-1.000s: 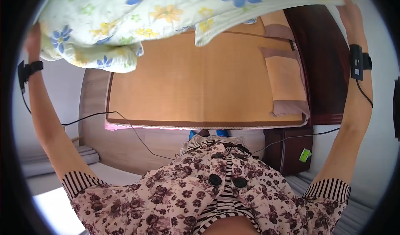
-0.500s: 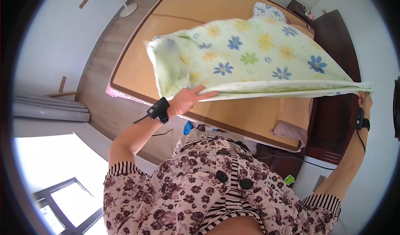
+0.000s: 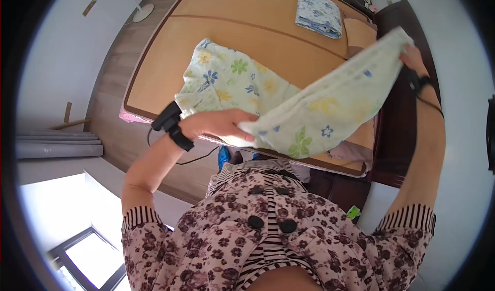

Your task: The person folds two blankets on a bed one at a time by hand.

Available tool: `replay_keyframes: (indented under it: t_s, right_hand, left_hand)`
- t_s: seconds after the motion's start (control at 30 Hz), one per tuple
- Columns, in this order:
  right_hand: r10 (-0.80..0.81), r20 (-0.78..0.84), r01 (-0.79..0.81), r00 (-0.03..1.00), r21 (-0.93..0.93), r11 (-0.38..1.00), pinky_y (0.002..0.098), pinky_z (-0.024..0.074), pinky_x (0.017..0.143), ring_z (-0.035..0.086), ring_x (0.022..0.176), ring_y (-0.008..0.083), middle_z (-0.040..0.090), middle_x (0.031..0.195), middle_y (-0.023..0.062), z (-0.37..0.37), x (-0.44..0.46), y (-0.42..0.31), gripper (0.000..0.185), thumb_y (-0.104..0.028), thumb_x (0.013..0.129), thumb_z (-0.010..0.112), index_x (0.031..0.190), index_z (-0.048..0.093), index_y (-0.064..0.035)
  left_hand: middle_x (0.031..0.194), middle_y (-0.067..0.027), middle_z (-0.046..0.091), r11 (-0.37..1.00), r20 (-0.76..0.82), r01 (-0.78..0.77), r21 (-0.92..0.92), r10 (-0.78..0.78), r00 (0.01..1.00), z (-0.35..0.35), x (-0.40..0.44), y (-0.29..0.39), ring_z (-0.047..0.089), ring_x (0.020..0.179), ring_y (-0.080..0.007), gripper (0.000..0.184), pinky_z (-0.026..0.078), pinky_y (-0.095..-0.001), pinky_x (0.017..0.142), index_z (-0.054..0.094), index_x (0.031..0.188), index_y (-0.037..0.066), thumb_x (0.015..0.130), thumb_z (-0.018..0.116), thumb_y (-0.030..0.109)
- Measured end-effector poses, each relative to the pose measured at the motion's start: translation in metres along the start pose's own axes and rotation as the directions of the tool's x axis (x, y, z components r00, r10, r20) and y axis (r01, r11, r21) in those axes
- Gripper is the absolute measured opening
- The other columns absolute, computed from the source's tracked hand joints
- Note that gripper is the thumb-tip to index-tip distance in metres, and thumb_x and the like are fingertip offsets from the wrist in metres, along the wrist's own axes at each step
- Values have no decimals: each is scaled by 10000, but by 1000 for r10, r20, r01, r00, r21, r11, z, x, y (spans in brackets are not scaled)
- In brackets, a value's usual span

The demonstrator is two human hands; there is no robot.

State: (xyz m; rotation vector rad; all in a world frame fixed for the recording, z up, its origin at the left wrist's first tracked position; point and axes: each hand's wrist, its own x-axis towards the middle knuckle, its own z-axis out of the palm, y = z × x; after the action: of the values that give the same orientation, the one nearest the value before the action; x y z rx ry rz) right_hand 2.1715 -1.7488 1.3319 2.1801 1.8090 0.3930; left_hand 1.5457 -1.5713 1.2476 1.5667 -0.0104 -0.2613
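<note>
A pale green blanket printed with blue, yellow and green flowers lies partly on the bed, its left part bunched and wrinkled. My left hand pinches its near edge, low over the bed's front side. Up at the right, beside the headboard, my right hand grips a corner and holds it raised. Between the two hands the cloth hangs in a folded, sagging flap with a straight upper edge. Both wrists wear black strapped devices.
The bed has a tan mat with a brown border. A folded blue-and-white floral cloth rests at its far side. The dark wooden headboard stands right. A white fan is on the floor, and grey rolls lie left.
My right hand has risen away from me, lifting its corner of the blanket. The spread-out cloth has dropped onto the bed and folded over. My left hand stays near the front edge.
</note>
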Motion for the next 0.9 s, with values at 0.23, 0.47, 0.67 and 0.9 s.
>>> replay_keyframes:
  t_s: [0.23,0.47,0.67,0.9]
  right_hand:
    - [152,17,38,988,937,-348,397,408,906,503,1012,291,347,1305,92,-101,108,-114,563,-263,892,494,1331,190,-85]
    - [151,701,-608,697,689,-394,362,481,806,592,920,247,594,1014,122,99,-59,-79,352,-235,888,467,1131,512,15]
    - [-417,854,-949,312,298,-102,334,489,800,593,922,225,583,1056,140,201,-181,-229,331,-186,868,520,1121,517,28]
    - [-300,873,-921,384,386,-56,296,482,727,591,879,183,602,1008,119,186,-209,-330,458,-149,699,678,1109,543,7]
  left_hand:
    - [1121,-80,562,728,-516,-452,-516,157,842,-132,27,71,568,972,-181,366,461,-340,871,463,1177,24,884,515,237]
    - [1078,-186,576,600,-639,-737,-311,442,629,-161,27,159,596,955,-285,388,517,-413,817,459,1158,-15,866,540,227]
    - [1104,-156,549,649,-560,-704,-289,482,674,-172,21,195,518,1024,-287,450,407,-430,930,552,1021,-44,712,706,244]
    - [1184,-162,520,628,-477,-683,-372,502,721,-169,2,234,486,1092,-284,525,334,-454,1009,514,1096,-26,699,721,246]
